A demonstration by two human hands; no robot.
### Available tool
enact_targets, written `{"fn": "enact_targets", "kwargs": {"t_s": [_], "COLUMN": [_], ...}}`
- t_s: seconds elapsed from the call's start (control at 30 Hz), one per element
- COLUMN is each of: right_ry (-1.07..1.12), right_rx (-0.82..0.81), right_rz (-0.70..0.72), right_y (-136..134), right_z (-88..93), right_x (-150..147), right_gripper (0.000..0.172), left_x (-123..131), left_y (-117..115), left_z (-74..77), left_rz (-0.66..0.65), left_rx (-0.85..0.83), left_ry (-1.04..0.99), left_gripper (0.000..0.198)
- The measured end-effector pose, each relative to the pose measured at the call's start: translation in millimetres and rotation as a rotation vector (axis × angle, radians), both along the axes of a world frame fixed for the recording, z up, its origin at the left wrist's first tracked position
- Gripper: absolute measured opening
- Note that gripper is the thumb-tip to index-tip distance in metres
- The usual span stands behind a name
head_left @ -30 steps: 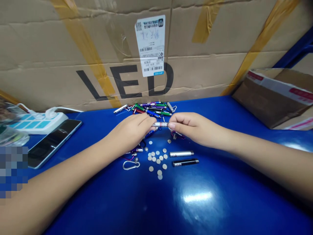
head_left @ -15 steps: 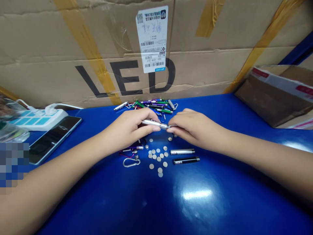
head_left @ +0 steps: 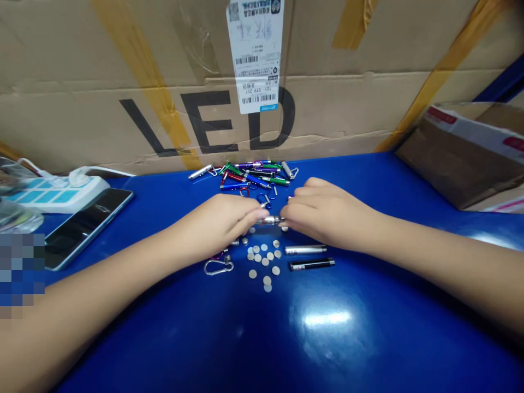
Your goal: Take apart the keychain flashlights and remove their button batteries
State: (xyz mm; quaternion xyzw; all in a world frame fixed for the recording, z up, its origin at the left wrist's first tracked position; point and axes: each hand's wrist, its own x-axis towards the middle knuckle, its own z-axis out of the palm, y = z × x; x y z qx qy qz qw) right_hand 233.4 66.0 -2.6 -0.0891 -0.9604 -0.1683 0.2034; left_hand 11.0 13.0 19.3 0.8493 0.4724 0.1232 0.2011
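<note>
My left hand (head_left: pixel 223 224) is closed around a small silver penlight (head_left: pixel 269 220), and most of its barrel is hidden by the fingers. At the penlight's right end, my right hand (head_left: pixel 327 210) pinches the tip; its fingers cover what is there. Below the hands lie several loose button cells (head_left: pixel 265 262). To their right rest a silver penlight tube (head_left: pixel 305 249) and a black penlight tube (head_left: pixel 311 264). A silver carabiner clip (head_left: pixel 218 267) lies to the left, with a purple clip partly hidden under my left hand.
Behind my hands is a pile of coloured penlights (head_left: pixel 254 173) with clips. A large cardboard box (head_left: pixel 327 109) stands along the back. On the left are a phone (head_left: pixel 90 226) and a white power strip (head_left: pixel 61 195); an open carton (head_left: pixel 454 158) stands at right.
My left hand has rolled over and lowered, so less of the silver penlight shows. The right hand stays at its end, fingers curled more tightly. The view has tipped slightly downward.
</note>
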Motion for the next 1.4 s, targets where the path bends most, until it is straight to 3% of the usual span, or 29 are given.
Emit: {"fn": "enact_targets", "kwargs": {"t_s": [0.07,0.13,0.3,0.5,0.63,0.83,1.03,1.17,1.4], "right_ry": [-0.016,-0.028,-0.035,-0.189,-0.218,-0.210,-0.188,-0.178,-0.077], "right_rx": [0.110,0.149,0.041,-0.055,-0.059,-0.025,-0.103,-0.198,-0.303], "right_rz": [0.023,0.030,0.010,-0.046,-0.055,-0.141,-0.359,-0.441,-0.379], "right_y": [-2.2,-3.8,0.9,4.8,4.4,6.4,11.2,18.6,16.6], "right_z": [2.2,4.0,-0.1,-8.8,-9.1,-2.1,-2.5,-7.1,-7.9], "right_x": [0.3,0.4,1.0,2.3,2.3,3.2,1.8,0.9,1.1], "right_gripper": [0.031,0.031,0.032,0.029,0.030,0.034,0.027,0.025,0.023], "left_x": [0.2,0.2,-1.4,-4.7,-7.2,-9.7,-2.5,-1.7,-1.0], "left_y": [0.2,0.8,3.1,3.9,4.5,4.5,2.2,7.5,11.7], "left_z": [1.1,1.7,0.5,-5.8,-9.2,-6.2,-5.7,-9.9,-9.2], "left_rz": [0.021,0.041,-0.010,-0.072,-0.097,-0.111,0.034,-0.042,-0.180], "left_rx": [-0.191,-0.268,-0.122,0.005,0.062,0.072,0.043,0.041,-0.003], "left_ry": [-0.077,-0.102,-0.008,0.316,0.403,0.401,0.280,0.196,0.178], "left_gripper": [0.047,0.046,0.038,0.026,0.026,0.025,0.020,0.016,0.014]}}
